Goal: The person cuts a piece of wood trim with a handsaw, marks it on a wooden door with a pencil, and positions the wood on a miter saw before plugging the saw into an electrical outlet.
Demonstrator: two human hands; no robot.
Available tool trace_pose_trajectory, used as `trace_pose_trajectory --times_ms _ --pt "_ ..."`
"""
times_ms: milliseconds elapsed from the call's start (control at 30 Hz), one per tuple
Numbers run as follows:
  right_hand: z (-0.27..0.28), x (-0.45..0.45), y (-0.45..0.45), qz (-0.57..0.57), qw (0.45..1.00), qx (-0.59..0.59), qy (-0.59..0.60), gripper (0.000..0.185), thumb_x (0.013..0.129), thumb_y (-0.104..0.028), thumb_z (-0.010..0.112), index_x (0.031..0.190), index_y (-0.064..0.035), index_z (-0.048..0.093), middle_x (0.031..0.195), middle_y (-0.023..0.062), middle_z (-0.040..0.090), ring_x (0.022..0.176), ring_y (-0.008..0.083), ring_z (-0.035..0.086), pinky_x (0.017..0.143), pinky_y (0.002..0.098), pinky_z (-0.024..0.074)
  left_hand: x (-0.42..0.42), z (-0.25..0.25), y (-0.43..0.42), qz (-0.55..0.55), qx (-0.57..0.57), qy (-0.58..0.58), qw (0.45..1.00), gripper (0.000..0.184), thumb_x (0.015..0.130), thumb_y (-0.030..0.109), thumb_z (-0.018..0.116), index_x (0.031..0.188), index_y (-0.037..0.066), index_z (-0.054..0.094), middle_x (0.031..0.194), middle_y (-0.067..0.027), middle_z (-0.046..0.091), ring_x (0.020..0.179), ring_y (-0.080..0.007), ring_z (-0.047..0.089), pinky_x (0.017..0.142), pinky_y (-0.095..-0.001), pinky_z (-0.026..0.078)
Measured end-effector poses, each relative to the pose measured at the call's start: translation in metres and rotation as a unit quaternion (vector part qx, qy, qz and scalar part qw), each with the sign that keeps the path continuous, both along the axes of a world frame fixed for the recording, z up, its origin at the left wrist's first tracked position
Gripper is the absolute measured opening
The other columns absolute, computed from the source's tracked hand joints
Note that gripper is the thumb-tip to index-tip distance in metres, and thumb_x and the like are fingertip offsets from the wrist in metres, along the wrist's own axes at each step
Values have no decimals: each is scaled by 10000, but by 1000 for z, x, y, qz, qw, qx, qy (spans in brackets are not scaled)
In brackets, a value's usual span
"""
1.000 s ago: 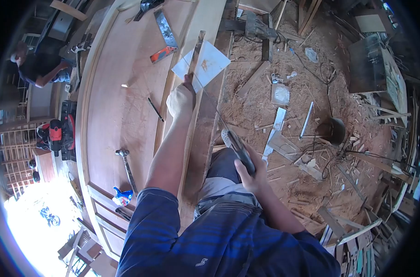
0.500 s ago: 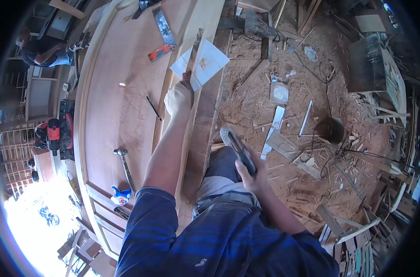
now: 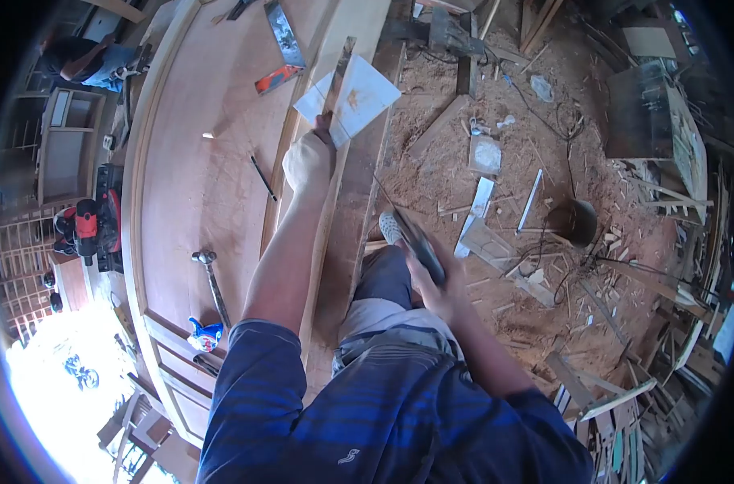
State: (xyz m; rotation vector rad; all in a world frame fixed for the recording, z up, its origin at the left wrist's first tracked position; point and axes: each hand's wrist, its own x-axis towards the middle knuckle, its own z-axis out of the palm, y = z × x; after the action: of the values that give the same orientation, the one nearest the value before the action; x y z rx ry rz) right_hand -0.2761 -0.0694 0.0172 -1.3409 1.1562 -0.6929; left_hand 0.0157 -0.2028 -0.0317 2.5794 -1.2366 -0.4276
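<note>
Your left hand (image 3: 309, 164) is bunching into a fist over the pale wooden edge of the big panel (image 3: 197, 177) — its thumb side is gripping the near end of a dark strip (image 3: 339, 77). That strip is running away from you across a white sheet (image 3: 367, 98), which is lying askew beneath it. Your right hand (image 3: 446, 292), a little blurred, is wrapping closed around the handle of a saw (image 3: 419, 244), low beside your thigh and over the floor. The blade is showing nearly edge-on, slanting up towards the sheet — you cannot tell from here where its tip is ending. On the panel to the left of your left arm, a pencil (image 3: 264, 178), a hammer (image 3: 214, 282) and a blue packet (image 3: 205, 334) are lying; an orange-handled square (image 3: 284, 36) is resting farther ahead, near the sheet.
</note>
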Motion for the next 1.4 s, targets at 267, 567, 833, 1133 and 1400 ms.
trace_pose_trajectory --times_ms 267,567,833,1133,1400 --pt "13 54 -61 20 998 -28 50 592 1049 -264 736 1585 -47 607 1224 207 794 1159 354 792 1046 401 577 -1 2 -3 18 4 14 1000 799 1189 578 309 969 70 885 967 -284 807 978 -489 795 924 -586 608" --pt "14 60 -70 -1 991 -126 50 561 1052 -321 727 1509 -6 649 1036 242 797 983 344 822 883 456 605 -4 1 -2 17 -5 10 1000 801 1190 578 308 949 72 880 951 -269 809 957 -483 796 914 -581 609" --pt "11 13 -9 6 999 -49 1 612 1044 -224 742 1601 -21 592 1338 242 757 1239 353 761 1068 406 556 0 15 -4 13 45 34 998 824 1187 606 256 1054 98 891 1015 -276 816 1031 -474 792 966 -577 594" --pt "25 81 -88 14 998 -51 41 522 1048 -232 742 1507 -4 648 1010 204 792 882 313 798 817 438 591 -1 1 1 11 -36 1 999 758 1186 553 369 871 73 864 880 -270 793 885 -490 791 855 -599 606" --pt "9 -1 4 -12 998 -62 -17 581 1042 -234 745 1557 1 614 1204 261 789 1107 325 808 957 413 588 1 -2 -3 21 -21 5 1000 772 1187 564 348 894 74 868 912 -276 794 933 -481 789 881 -599 598"
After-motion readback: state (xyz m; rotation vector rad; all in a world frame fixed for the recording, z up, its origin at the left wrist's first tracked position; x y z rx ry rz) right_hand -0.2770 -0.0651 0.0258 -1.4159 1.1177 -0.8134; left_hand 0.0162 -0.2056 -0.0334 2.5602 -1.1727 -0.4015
